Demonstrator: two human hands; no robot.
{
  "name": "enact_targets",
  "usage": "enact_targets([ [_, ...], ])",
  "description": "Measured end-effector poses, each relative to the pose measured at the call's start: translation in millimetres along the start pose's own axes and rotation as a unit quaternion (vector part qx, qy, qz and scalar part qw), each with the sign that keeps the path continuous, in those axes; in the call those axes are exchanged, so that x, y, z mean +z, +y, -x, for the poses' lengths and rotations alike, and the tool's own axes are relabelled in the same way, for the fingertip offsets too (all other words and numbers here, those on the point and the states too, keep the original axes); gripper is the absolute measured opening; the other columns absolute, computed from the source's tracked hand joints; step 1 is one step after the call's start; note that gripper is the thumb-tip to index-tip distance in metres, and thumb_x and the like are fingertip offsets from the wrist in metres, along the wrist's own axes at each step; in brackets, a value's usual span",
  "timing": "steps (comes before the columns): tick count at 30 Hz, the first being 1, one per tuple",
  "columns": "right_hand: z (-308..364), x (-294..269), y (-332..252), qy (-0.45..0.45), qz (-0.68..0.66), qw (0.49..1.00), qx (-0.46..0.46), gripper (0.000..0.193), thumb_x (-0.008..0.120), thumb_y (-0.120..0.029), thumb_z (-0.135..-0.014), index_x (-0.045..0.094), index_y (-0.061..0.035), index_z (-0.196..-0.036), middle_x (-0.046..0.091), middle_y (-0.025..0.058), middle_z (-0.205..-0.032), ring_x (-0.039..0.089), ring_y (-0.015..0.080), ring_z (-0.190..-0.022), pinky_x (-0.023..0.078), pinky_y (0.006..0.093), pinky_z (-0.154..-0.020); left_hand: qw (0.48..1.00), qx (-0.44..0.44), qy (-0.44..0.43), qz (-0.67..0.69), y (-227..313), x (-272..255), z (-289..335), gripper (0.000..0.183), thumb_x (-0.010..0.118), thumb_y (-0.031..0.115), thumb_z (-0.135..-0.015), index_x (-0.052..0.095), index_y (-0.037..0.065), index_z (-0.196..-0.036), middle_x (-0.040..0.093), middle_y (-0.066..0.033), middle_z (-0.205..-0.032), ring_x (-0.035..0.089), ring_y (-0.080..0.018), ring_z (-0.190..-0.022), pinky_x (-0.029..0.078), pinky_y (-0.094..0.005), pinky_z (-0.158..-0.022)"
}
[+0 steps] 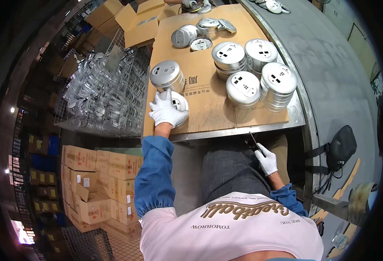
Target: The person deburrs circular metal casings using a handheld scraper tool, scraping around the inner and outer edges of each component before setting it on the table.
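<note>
Printing [191, 80] in dark characters marks the cardboard sheet [200, 117] covering the counter [296, 106], and brown lettering marks the pale pink shirt [252, 235]. Four stacks [278, 79] of silver round parts stand at the sheet's right and one stack [165, 71] at its left, just beyond the silver round part [181, 102], whose face points upward; the white-gloved left hand [167, 111] lies spread over it, and whether it grips cannot be told. The white-gloved right hand [266, 161] is closed around a slim dark tool [256, 146], long axis slanting up-left toward the counter's near edge.
</note>
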State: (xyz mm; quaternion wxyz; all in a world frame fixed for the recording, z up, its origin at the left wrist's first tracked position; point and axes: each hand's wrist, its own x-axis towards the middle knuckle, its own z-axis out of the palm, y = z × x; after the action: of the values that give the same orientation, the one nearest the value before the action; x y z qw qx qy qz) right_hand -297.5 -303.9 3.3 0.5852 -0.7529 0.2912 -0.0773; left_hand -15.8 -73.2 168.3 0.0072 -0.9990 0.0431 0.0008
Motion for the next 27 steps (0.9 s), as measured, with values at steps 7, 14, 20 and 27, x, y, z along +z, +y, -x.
enact_targets([
  [7, -3, 3, 6, 0.009, -0.010, 0.999, -0.036, 0.039, 0.063, -0.017, -0.081, 0.057, -0.0021, -0.117, 0.066, 0.0145, -0.103, 0.063, 0.0132, -0.092, 0.047, 0.0259, -0.079, 0.639, 0.040, -0.032, 0.767, -22, -8, 25, 0.075, 0.065, 0.046, -0.071, 0.038, 0.014, -0.133, 0.039, -0.0131, -0.133, 0.039, -0.0339, -0.121, 0.039, -0.0543, -0.094],
  [14, 3, 3, -8, -0.010, -0.014, 1.000, 0.007, 0.040, 0.063, -0.017, -0.081, 0.058, -0.0073, -0.119, 0.068, 0.0075, -0.089, 0.060, 0.0080, -0.075, 0.048, 0.0235, -0.070, 0.209, -0.069, -0.268, 0.938, 15, 51, 59, 0.075, 0.047, 0.067, -0.076, 0.045, 0.014, -0.129, 0.044, -0.0142, -0.133, 0.042, -0.0375, -0.119, 0.034, -0.0579, -0.098],
  [20, 10, -8, -19, -0.027, -0.039, 0.998, 0.050, 0.041, 0.062, -0.015, -0.081, 0.056, -0.0092, -0.122, 0.060, 0.0001, -0.074, 0.050, 0.0049, -0.050, 0.044, 0.0227, -0.049, 0.160, -0.069, -0.369, 0.913, 29, 88, 72, 0.077, 0.051, 0.067, -0.074, 0.044, 0.015, -0.130, 0.041, -0.0144, -0.135, 0.040, -0.0397, -0.121, 0.029, -0.0678, -0.095],
  [27, 7, -1, -21, -0.042, -0.071, 0.995, 0.065, 0.042, 0.061, -0.015, -0.083, 0.055, -0.0080, -0.123, 0.060, 0.0001, -0.077, 0.050, 0.0051, -0.050, 0.043, 0.0219, -0.047, 0.130, -0.034, -0.433, 0.891, 23, 107, 68, 0.064, 0.055, 0.052, -0.080, 0.041, 0.015, -0.132, 0.039, -0.0159, -0.136, 0.037, -0.0411, -0.123, 0.027, -0.0757, -0.089],
])
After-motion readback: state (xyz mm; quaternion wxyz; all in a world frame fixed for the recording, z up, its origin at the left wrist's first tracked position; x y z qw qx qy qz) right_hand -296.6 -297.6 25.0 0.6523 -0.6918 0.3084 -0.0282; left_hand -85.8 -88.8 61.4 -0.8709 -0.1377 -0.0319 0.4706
